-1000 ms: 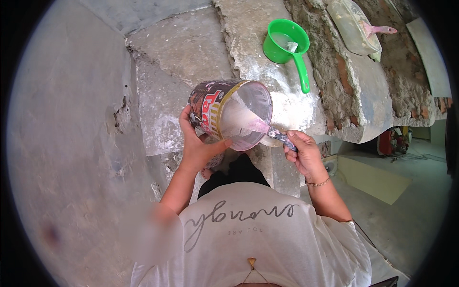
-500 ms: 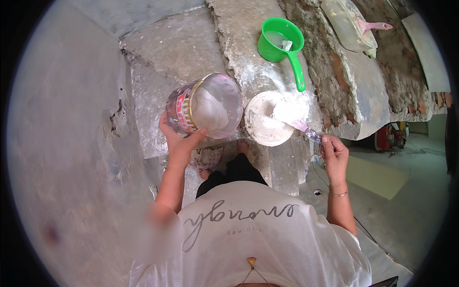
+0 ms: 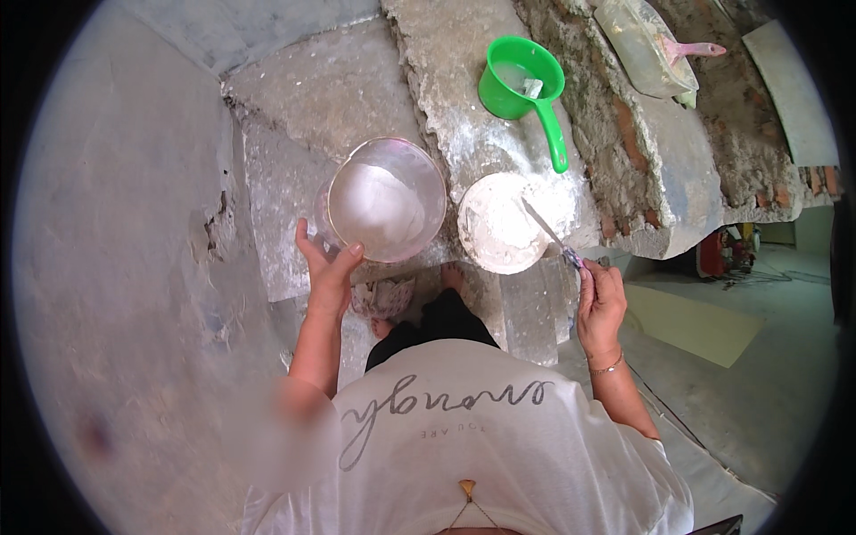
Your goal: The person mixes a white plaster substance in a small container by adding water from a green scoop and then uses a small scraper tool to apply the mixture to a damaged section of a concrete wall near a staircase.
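A clear plastic bucket [image 3: 432, 201] stands on the concrete step with white powder [image 3: 379, 205] in its bottom. My left hand [image 3: 328, 272] is at the bucket's near left side, fingers apart, the thumb against its rim. My right hand [image 3: 602, 305] is closed round the handle of a putty knife [image 3: 546, 223]. The blade, seen nearly edge-on, points into a round white tub [image 3: 473, 245] that holds white powder. Whether the blade's tip touches the powder, I cannot tell.
Beyond the tub, a green dipper [image 3: 550, 134] holds cloudy liquid and a white piece. A clear container [image 3: 635, 53] with a pink-handled tool [image 3: 700, 49] lies on broken brick steps at far right. A crumpled bag [image 3: 383, 299] is near my feet; a wall [image 3: 125, 267] rises at left.
The bucket has gone from tilted to upright, and my left hand's grip on it has loosened. My right hand has moved left and nearer, turning the putty knife's blade edge-on.
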{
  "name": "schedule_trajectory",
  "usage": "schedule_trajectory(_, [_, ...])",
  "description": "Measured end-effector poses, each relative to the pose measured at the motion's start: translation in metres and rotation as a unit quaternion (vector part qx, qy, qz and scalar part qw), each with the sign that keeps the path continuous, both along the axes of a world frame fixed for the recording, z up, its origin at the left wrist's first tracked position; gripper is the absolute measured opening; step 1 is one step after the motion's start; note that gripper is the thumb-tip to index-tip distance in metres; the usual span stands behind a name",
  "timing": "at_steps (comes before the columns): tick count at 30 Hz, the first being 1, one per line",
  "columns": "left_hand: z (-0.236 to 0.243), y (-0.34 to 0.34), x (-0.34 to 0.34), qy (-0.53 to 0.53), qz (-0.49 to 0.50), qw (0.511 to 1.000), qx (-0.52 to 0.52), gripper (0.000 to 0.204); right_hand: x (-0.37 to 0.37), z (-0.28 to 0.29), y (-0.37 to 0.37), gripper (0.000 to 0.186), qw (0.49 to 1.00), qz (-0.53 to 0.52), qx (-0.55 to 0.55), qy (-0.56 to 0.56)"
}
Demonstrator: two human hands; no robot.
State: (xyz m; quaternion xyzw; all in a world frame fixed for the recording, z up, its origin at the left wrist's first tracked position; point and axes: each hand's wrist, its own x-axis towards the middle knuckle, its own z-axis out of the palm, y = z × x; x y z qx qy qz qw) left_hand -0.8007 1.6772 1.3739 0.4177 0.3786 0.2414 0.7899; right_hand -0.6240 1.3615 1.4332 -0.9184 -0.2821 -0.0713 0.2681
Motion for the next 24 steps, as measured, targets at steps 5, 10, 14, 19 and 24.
schedule_trajectory(5, [-0.015, 0.008, -0.01, 0.011, -0.014, 0.999, -0.039, 0.111, -0.003, 0.002, 0.002, 0.011, 0.998, -0.035, 0.046, 0.035])
schedule_trajectory(10, [-0.027, 0.012, -0.02, 0.0, -0.022, 0.999, -0.042, 0.11, 0.003, -0.006, -0.003, 0.014, 0.993, -0.038, 0.093, 0.069])
schedule_trajectory(14, [-0.034, 0.024, -0.021, -0.066, -0.048, 0.994, -0.068, 0.111, -0.006, 0.038, 0.014, 0.022, 0.931, -0.138, 0.232, 0.244])
schedule_trajectory(19, [-0.043, 0.023, -0.011, -0.085, -0.106, 0.988, -0.078, 0.11, -0.031, 0.068, 0.068, 0.014, 0.98, 0.094, 0.174, 0.018])
schedule_trajectory(24, [-0.028, 0.005, 0.005, -0.058, -0.134, 0.971, -0.188, 0.1, -0.029, 0.038, 0.101, 0.018, 0.972, 0.227, 0.054, 0.001])
